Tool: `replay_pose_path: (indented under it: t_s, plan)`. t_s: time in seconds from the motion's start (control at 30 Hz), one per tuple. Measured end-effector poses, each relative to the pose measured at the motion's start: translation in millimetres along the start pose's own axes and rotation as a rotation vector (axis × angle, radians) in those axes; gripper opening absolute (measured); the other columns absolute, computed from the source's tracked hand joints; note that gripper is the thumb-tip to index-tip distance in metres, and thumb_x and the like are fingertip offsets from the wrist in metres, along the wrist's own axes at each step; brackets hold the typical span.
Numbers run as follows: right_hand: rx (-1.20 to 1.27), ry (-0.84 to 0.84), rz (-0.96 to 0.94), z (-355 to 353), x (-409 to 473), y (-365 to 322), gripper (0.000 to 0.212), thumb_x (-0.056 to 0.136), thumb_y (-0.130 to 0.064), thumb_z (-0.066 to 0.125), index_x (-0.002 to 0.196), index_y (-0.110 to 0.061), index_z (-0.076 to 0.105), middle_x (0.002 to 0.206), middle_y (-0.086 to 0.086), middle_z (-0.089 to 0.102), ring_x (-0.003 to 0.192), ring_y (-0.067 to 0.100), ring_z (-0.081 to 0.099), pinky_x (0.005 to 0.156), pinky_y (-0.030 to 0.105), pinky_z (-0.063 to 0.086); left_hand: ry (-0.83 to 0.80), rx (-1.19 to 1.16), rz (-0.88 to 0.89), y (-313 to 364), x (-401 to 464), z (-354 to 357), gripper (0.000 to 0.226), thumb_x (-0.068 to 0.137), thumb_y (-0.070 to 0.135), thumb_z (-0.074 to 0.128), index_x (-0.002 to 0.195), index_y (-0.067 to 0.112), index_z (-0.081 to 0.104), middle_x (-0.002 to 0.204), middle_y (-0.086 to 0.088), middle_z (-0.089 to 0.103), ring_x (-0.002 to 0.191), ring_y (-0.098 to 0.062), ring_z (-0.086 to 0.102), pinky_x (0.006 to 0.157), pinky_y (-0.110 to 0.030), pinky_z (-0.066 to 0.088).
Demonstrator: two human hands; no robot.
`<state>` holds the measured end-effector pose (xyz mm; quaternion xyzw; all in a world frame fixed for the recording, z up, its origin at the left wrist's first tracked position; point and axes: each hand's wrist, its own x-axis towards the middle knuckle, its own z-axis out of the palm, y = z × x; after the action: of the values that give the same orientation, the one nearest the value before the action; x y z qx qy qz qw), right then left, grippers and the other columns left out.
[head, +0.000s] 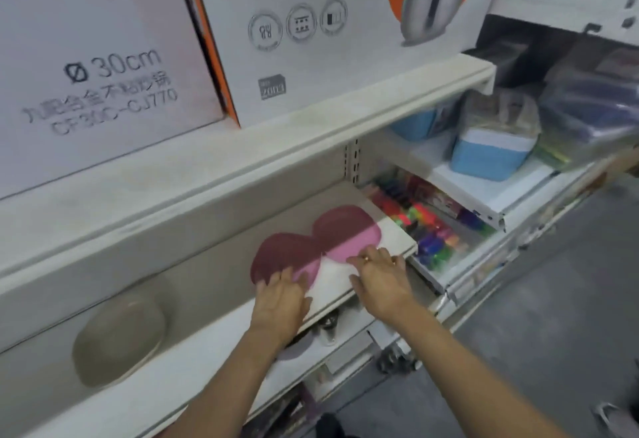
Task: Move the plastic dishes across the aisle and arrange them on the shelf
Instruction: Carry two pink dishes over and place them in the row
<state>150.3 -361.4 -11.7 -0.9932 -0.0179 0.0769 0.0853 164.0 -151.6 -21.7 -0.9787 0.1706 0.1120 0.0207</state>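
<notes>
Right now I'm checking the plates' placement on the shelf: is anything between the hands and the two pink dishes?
Nothing visible. The left hand rests on the near edge of the left pink dish, and the right hand touches the right pink dish. Both dishes lie flat on the shelf.

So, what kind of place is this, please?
Most likely a household goods shop. Boxed cookware stands on the upper shelf, blue lidded containers and bright packaged items fill neighbouring shelves, and both hands, left and right, set pink plastic dishes on a lower shelf.
</notes>
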Motion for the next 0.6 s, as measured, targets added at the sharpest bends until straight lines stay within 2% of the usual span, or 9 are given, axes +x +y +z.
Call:
replay_pose_path:
  t_s: [0.1, 0.2, 0.3, 0.37, 0.4, 0.43, 0.53, 0.6]
  plan:
    - [-0.109, -0.052, -0.060, 0.7, 36.7, 0.2, 0.045, 0.101, -0.034, 0.047, 0.146, -0.034, 0.044, 0.137, 0.003, 0.043, 0.127, 0.028, 0.040, 0.103, 0.048, 0.034, -0.052, 0.100, -0.044, 6.7, 14.8, 1.5, 0.032, 0.097, 0.026, 0.052, 0.126, 0.023, 0.064, 0.141, -0.005, 0.050, 0.125, -0.029, 0.049, 0.106, -0.050, 0.036]
    - [-0.183, -0.087, -0.145, 8.7, 57.1, 2.1, 0.039, 0.100, -0.034, 0.051, 0.139, -0.032, 0.056, 0.139, 0.004, 0.042, 0.128, 0.028, 0.039, 0.104, 0.044, 0.032, 0.000, 0.069, -0.094, 10.5, 12.2, 3.5, 0.030, 0.086, 0.016, 0.051, 0.106, 0.018, 0.073, 0.117, -0.003, 0.064, 0.106, -0.029, 0.059, 0.097, -0.047, 0.040]
    - [-0.224, -0.048, -0.264, 10.2, 61.9, 7.0, 0.030, 0.085, -0.018, 0.069, 0.115, -0.020, 0.072, 0.124, 0.006, 0.051, 0.114, 0.028, 0.049, 0.095, 0.042, 0.039, 0.142, 0.050, -0.164, 14.2, 2.9, 3.3, 0.013, 0.060, 0.016, 0.066, 0.071, 0.018, 0.071, 0.079, -0.004, 0.066, 0.070, -0.029, 0.059, 0.070, -0.043, 0.049]
    - [-0.231, 0.015, -0.316, 7.1, 62.3, 15.7, 0.032, 0.056, -0.013, 0.086, 0.085, -0.017, 0.075, 0.099, 0.006, 0.057, 0.090, 0.029, 0.057, 0.078, 0.039, 0.047, 0.209, 0.025, -0.218, 20.0, -6.2, 4.4, 0.021, 0.052, 0.012, 0.074, 0.069, 0.017, 0.063, 0.071, -0.005, 0.060, 0.064, -0.031, 0.055, 0.064, -0.041, 0.045]
    - [-0.211, 0.056, -0.344, 6.6, 59.9, 21.4, 0.037, 0.044, -0.011, 0.089, 0.077, -0.015, 0.073, 0.091, 0.006, 0.057, 0.081, 0.029, 0.058, 0.072, 0.039, 0.049, 0.244, 0.014, -0.251, 26.4, -13.0, 4.9, 0.026, 0.051, 0.010, 0.076, 0.071, 0.017, 0.060, 0.070, -0.005, 0.058, 0.064, -0.031, 0.054, 0.063, -0.041, 0.043]
    - [-0.194, 0.097, -0.364, 4.3, 57.7, 25.1, 0.039, 0.041, -0.008, 0.088, 0.076, -0.015, 0.071, 0.089, 0.007, 0.057, 0.079, 0.029, 0.057, 0.070, 0.039, 0.049, 0.285, 0.011, -0.267, 29.7, -17.7, 3.4, 0.029, 0.052, 0.008, 0.077, 0.072, 0.017, 0.058, 0.070, -0.004, 0.057, 0.065, -0.031, 0.053, 0.062, -0.040, 0.041]
    - [-0.163, 0.168, -0.464, -1.4, 45.7, 38.3, 0.038, 0.052, -0.006, 0.082, 0.087, -0.016, 0.068, 0.093, 0.005, 0.055, 0.085, 0.029, 0.054, 0.074, 0.041, 0.046, 0.386, -0.024, -0.322, 50.7, -37.6, -1.3, 0.032, 0.057, 0.007, 0.079, 0.076, 0.019, 0.057, 0.073, -0.002, 0.059, 0.067, -0.030, 0.054, 0.060, -0.038, 0.036]
    - [-0.135, 0.201, -0.530, -4.1, 36.3, 37.3, 0.039, 0.053, -0.006, 0.083, 0.085, -0.017, 0.064, 0.088, 0.004, 0.053, 0.081, 0.027, 0.051, 0.070, 0.039, 0.045, 0.423, -0.080, -0.390, 60.7, -57.1, -1.7, 0.030, 0.062, 0.007, 0.077, 0.079, 0.019, 0.057, 0.076, -0.001, 0.060, 0.070, -0.030, 0.056, 0.061, -0.038, 0.036]
